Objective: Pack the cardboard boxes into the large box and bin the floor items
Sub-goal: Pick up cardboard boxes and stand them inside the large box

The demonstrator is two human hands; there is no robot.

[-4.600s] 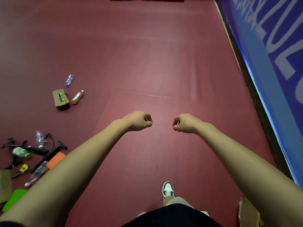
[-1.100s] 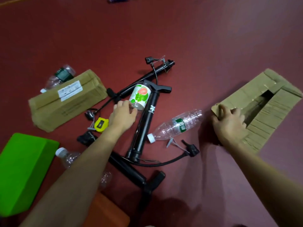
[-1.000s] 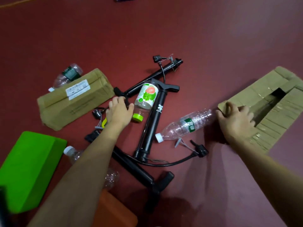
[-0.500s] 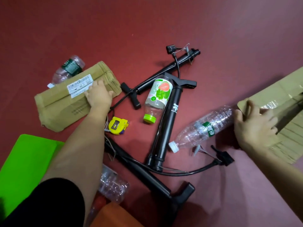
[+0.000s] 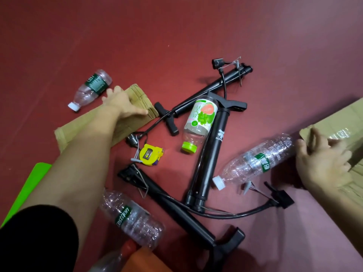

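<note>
Clutter covers the red floor (image 5: 176, 26) below us. Our left hand (image 5: 120, 104) lies on the far end of the long cardboard box (image 5: 125, 122), fingers spread over its top and thumb on the near side; it seems to grasp the box, but we cannot tell how firmly. Our right hand (image 5: 324, 163) grips the flap edge of the large box (image 5: 337, 122) at the right border. Between the hands lie black pumps (image 5: 208, 160), a juice bottle (image 5: 198, 122) with a green cap, a yellow tape measure (image 5: 150, 155) and a clear bottle (image 5: 257, 160) just beside the large box. A small bottle (image 5: 91, 88) lies beyond the long box, another bottle (image 5: 131, 218) near our left arm, and a green block (image 5: 29, 185) at the left edge.
</note>
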